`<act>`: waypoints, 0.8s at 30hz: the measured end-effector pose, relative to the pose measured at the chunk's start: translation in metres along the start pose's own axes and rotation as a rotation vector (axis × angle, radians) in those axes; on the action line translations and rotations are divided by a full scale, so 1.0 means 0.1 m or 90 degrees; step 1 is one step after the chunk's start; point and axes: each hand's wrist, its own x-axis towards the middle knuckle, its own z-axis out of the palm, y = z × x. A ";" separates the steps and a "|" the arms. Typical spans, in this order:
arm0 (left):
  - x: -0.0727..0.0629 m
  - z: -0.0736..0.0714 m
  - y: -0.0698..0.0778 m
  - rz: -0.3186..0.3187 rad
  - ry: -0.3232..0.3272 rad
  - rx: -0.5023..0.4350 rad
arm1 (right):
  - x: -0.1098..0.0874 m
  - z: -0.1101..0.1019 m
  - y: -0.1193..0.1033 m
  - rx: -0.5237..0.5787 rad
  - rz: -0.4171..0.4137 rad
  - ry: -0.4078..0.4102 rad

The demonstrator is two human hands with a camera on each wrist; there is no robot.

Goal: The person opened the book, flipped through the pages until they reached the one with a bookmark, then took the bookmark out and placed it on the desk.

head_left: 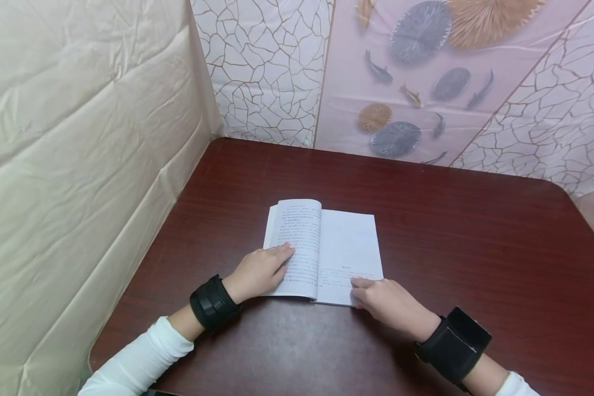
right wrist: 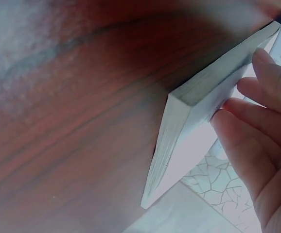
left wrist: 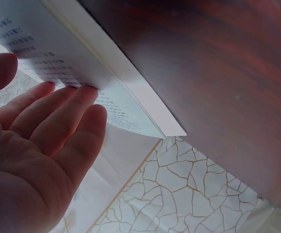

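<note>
An open book (head_left: 347, 239) lies flat on the table, with printed text covering its left page and a mostly blank right page with lines of print low down. My left hand (head_left: 259, 273) rests on the left page; in the left wrist view its extended fingers (left wrist: 65, 119) touch the print. At the lower right corner of the right page is my right hand (head_left: 393, 305). Its fingers (right wrist: 247, 133) are slightly bent and touch the page, as the right wrist view shows, with the thumb near the book's bottom edge. No page is visibly lifted by either hand.
The dark red-brown table (head_left: 455, 236) has rounded corners. A cream cloth wall (head_left: 89, 143) runs along its left side, and a patterned curtain (head_left: 272, 71) hangs behind. Black bands (head_left: 215, 302) are worn on both wrists.
</note>
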 end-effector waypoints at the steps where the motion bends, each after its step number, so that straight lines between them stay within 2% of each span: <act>1: 0.00 0.00 0.00 0.001 0.001 0.000 | -0.01 0.00 0.00 -0.002 -0.001 -0.001; 7: 0.00 0.01 0.00 0.006 0.009 0.000 | -0.05 0.00 0.00 -0.009 -0.001 -0.015; 13: 0.00 0.01 0.00 0.007 0.008 0.001 | -0.08 0.03 -0.01 -0.020 -0.002 0.008; 18: 0.00 0.01 0.00 0.008 0.010 0.000 | -0.10 0.06 0.00 -0.070 0.000 0.055; 24: 0.00 0.02 0.00 0.012 0.016 -0.003 | -0.11 0.08 0.03 -0.103 0.041 0.124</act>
